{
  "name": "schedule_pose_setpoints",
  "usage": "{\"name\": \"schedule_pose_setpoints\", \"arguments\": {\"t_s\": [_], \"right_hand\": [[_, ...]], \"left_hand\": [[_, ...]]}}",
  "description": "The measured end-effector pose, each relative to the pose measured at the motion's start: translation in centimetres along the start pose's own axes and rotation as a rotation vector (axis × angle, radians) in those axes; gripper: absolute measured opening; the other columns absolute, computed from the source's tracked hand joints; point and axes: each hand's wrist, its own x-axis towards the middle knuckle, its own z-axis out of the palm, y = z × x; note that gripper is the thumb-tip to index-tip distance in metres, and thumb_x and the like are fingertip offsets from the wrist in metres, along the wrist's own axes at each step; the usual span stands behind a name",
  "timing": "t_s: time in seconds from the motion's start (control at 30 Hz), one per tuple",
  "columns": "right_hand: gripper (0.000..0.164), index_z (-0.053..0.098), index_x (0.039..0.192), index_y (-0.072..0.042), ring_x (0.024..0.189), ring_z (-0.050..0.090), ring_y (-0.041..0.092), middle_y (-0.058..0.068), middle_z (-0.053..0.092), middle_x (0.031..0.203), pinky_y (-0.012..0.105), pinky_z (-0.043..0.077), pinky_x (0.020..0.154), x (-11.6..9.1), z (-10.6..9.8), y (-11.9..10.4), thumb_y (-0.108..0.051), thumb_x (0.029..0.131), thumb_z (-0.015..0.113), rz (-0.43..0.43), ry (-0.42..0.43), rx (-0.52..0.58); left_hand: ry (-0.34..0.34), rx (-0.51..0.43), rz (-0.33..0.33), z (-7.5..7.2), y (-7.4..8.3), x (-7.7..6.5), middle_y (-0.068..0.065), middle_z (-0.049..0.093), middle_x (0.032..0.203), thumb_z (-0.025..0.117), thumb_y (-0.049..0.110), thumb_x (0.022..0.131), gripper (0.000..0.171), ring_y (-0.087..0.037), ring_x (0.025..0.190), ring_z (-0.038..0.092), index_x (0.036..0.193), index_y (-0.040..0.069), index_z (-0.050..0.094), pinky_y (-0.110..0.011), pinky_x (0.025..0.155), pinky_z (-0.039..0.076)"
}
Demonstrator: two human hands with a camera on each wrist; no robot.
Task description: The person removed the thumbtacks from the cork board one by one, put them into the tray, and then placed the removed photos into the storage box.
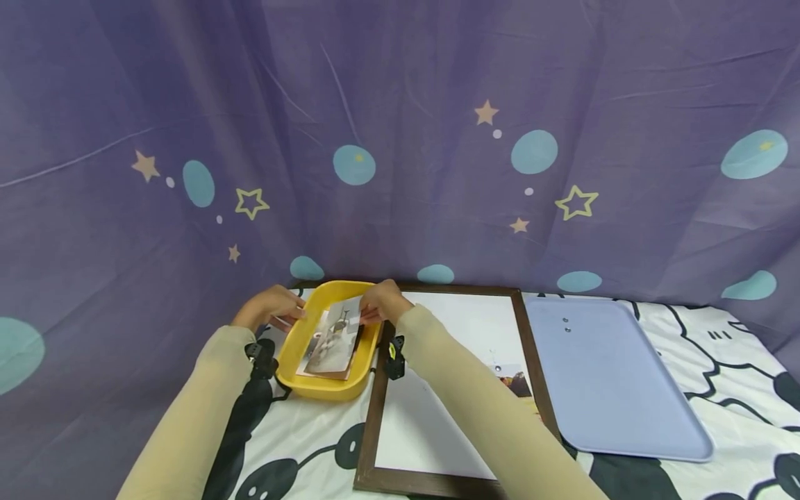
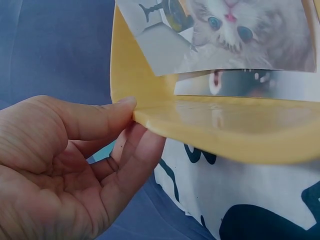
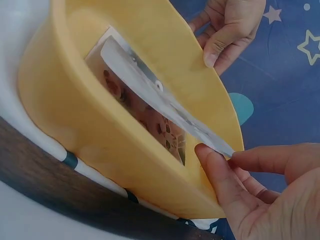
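A yellow plastic bin (image 1: 321,394) holds several photo prints. My left hand (image 1: 270,307) pinches its rim at the far left, thumb on top and fingers beneath in the left wrist view. Between thumb and forefinger, my right hand (image 1: 382,303) pinches the corner of the top photo (image 1: 337,340), which shows a white kitten (image 2: 250,35). That print is lifted on one side and bows in the right wrist view. Under it lie other photos (image 3: 172,137), partly covered, on the bin's floor.
Right of the bin lies a whiteboard with a brown wooden frame (image 1: 372,444). A colourful picture (image 1: 517,384) and a small round silver piece (image 1: 498,368) are on it, partly behind my right sleeve. Farther right, a light blue tray (image 1: 619,389) carries small silver pieces (image 1: 567,330). A purple curtain (image 1: 425,173) hangs behind.
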Motion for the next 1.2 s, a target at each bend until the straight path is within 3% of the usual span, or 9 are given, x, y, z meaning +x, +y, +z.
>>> {"name": "schedule_pose_setpoints", "arguments": {"t_s": [0.23, 0.4, 0.57, 0.67, 0.83, 1.07, 1.2], "right_hand": [[0.014, 0.062, 0.097, 0.013, 0.099, 0.074, 0.042, 0.029, 0.072, 0.098, 0.045, 0.062, 0.084, -0.2, 1.1, 0.1, 0.015, 0.084, 0.065, -0.037, 0.117, -0.049], [0.010, 0.067, 0.091, 0.014, 0.089, 0.075, 0.042, 0.026, 0.073, 0.086, 0.045, 0.063, 0.077, -0.1, 1.6, 0.4, 0.016, 0.081, 0.066, -0.076, 0.188, -0.096], [0.008, 0.066, 0.088, 0.013, 0.089, 0.075, 0.042, 0.025, 0.071, 0.079, 0.045, 0.063, 0.077, 0.3, 1.8, 0.5, 0.016, 0.081, 0.065, -0.067, 0.184, -0.109], [0.018, 0.065, 0.099, 0.014, 0.090, 0.076, 0.041, 0.024, 0.070, 0.079, 0.045, 0.063, 0.078, 0.5, 2.0, 0.5, 0.017, 0.081, 0.065, -0.046, 0.176, -0.085], [0.049, 0.056, 0.129, 0.015, 0.087, 0.076, 0.040, 0.023, 0.068, 0.078, 0.044, 0.063, 0.077, 0.9, 2.3, 0.6, 0.018, 0.081, 0.066, -0.030, 0.173, -0.081], [0.052, 0.055, 0.131, 0.013, 0.066, 0.072, 0.033, 0.020, 0.065, 0.072, 0.043, 0.063, 0.074, 1.2, 2.3, 0.7, 0.016, 0.080, 0.067, -0.030, 0.163, -0.093], [0.063, 0.048, 0.140, 0.013, 0.063, 0.070, 0.031, 0.019, 0.063, 0.073, 0.043, 0.063, 0.075, 1.4, 2.2, 0.8, 0.017, 0.080, 0.067, -0.032, 0.160, -0.088]], "left_hand": [[0.016, -0.008, -0.030, 0.0, -0.1, 0.4, -0.014, 0.074, 0.107, 0.067, 0.009, 0.096, 0.042, -0.021, 0.082, 0.071, 0.135, -0.007, 0.061, -0.036, 0.074, 0.063], [0.010, -0.007, -0.034, 0.0, 0.0, 0.4, -0.014, 0.074, 0.105, 0.067, 0.008, 0.096, 0.043, -0.021, 0.082, 0.071, 0.136, -0.007, 0.060, -0.035, 0.074, 0.063], [0.011, -0.006, -0.041, -0.1, 0.2, 0.3, -0.011, 0.074, 0.101, 0.067, 0.008, 0.097, 0.043, -0.019, 0.080, 0.070, 0.136, -0.007, 0.059, -0.035, 0.074, 0.063], [0.014, -0.005, -0.048, 0.0, 0.3, 0.2, -0.011, 0.074, 0.100, 0.067, 0.008, 0.097, 0.042, -0.019, 0.080, 0.070, 0.136, -0.007, 0.060, -0.035, 0.074, 0.063], [0.018, 0.007, -0.054, 0.0, 0.2, 0.1, -0.012, 0.073, 0.101, 0.067, 0.008, 0.097, 0.042, -0.019, 0.080, 0.070, 0.135, -0.008, 0.060, -0.035, 0.074, 0.063], [0.032, 0.015, -0.080, 0.1, 0.3, 0.5, -0.012, 0.073, 0.104, 0.068, 0.009, 0.097, 0.040, -0.020, 0.082, 0.069, 0.134, -0.006, 0.062, -0.034, 0.074, 0.063], [0.035, 0.009, -0.084, 0.2, 0.3, 0.6, -0.013, 0.073, 0.105, 0.067, 0.009, 0.097, 0.040, -0.020, 0.082, 0.070, 0.134, -0.005, 0.062, -0.034, 0.075, 0.063]]}}
